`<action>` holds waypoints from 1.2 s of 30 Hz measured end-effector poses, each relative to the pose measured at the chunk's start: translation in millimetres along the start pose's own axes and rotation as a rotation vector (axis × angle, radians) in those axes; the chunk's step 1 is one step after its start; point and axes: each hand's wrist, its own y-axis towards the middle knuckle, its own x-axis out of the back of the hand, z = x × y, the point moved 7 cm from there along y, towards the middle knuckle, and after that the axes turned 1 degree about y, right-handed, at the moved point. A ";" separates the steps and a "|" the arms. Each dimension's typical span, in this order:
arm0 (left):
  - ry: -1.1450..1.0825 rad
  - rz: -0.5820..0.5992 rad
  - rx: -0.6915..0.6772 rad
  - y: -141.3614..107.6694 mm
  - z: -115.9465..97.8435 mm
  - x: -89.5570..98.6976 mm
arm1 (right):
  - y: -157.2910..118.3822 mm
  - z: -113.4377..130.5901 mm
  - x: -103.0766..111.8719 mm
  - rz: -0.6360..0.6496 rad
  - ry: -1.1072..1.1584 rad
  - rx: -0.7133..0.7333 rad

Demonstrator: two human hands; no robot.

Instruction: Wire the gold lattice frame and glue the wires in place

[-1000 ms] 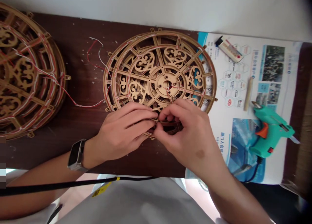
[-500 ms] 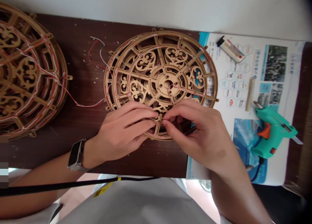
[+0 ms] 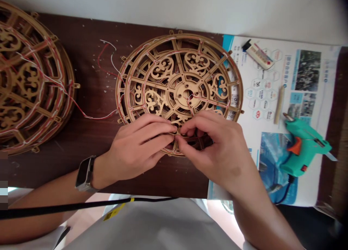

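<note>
A round gold openwork frame (image 3: 187, 79), with scrollwork panels and thin red and white wires (image 3: 133, 105) along its rings, lies in front of me. It appears to sit on similar frames. My left hand (image 3: 141, 145) is closed over the near-left rim, fingers together and thumb mostly hidden. Opposite it, my right hand (image 3: 214, 145) is bent in a pinch, thumb and index tips close together at the near ring where the wire runs. The fingertips of both hands almost meet there. What lies right between them is mostly covered.
More wired gold frames (image 3: 29, 79) are stacked at the left, joined to mine by a loose wire (image 3: 95, 117). On the printed sheet (image 3: 250, 134) at right lie a green glue gun (image 3: 304, 145), a glue stick (image 3: 278, 105) and a white box-like item (image 3: 258, 55).
My right hand has shifted slightly left, its thumb tip now closer to my left fingertips. My left hand and the frame stay nearly in place.
</note>
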 end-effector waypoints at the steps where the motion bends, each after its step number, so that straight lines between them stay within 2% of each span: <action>1: 0.000 0.004 0.001 -0.5 0.3 -0.5 | 0.7 0.3 -0.3 -0.006 -0.008 -0.004; 15: 0.045 -0.018 -0.050 -1.5 0.2 -0.3 | 2.5 4.2 -9.4 0.013 -0.141 -0.013; 20: 0.030 -0.025 -0.034 -0.6 1.1 2.3 | 0.2 3.1 -2.9 0.034 -0.042 0.038; 22: 0.029 -0.033 -0.019 0.9 1.0 5.8 | -3.4 5.2 7.2 -0.016 0.051 0.064; 24: 0.037 -0.041 -0.003 2.2 0.2 9.7 | -8.6 5.0 25.0 -0.169 0.086 0.060; 26: 0.051 -0.058 -0.002 2.9 -1.5 13.7 | -15.6 -3.0 45.7 -0.371 -0.008 -0.029; 28: 0.056 -0.085 -0.008 3.0 -3.3 16.8 | -22.6 -19.3 63.7 -0.539 -0.174 -0.200; 30: 0.055 -0.115 -0.011 2.7 -4.2 19.3 | -26.2 -39.0 74.5 -0.619 -0.287 -0.360; 31: 0.059 -0.128 -0.013 2.7 -4.6 20.2 | -25.0 -50.2 74.6 -0.590 -0.293 -0.430; 33: 0.077 -0.151 -0.020 2.8 -5.8 21.6 | -23.1 -70.0 72.2 -0.576 -0.164 -0.524; 36: 0.076 -0.181 -0.005 2.5 -6.9 22.7 | -17.0 -89.8 54.6 -0.535 0.269 -0.585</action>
